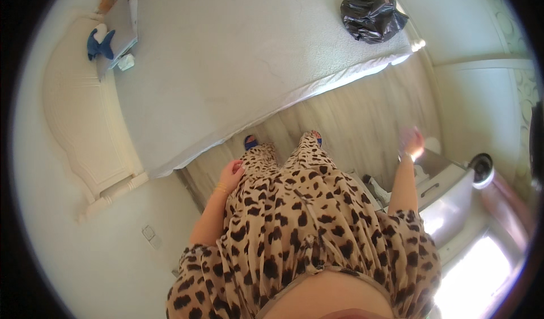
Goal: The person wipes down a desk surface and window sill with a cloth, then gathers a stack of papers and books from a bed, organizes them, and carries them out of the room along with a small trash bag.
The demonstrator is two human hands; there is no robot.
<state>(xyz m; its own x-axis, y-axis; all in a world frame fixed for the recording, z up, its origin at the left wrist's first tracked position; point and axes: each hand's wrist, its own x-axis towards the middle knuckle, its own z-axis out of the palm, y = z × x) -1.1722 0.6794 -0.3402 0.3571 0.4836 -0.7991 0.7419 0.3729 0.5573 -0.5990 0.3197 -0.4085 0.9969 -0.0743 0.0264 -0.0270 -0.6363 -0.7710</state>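
Note:
Beside the leopard-print cloth over my leg, my left hand [232, 174] hangs with loosely bent fingers, and I see no object in it. My right hand [411, 143] is stretched out to the right, blurred, with its thumb apart from the fingers and nothing visible in it. It is over the floor near an open drawer [442, 180] of a light dresser. Before me lies a bare mattress [221, 59] with a pale cover. A black plastic bag [372, 17] rests on its far right corner.
Wood-look flooring [361, 106] runs between the bed and the dresser. A cream headboard [85, 110] stands at the left, near a blue plush toy [101, 44]. A dark round-topped item [481, 169] stands on the dresser. White and dark items [378, 187] show in a lower drawer.

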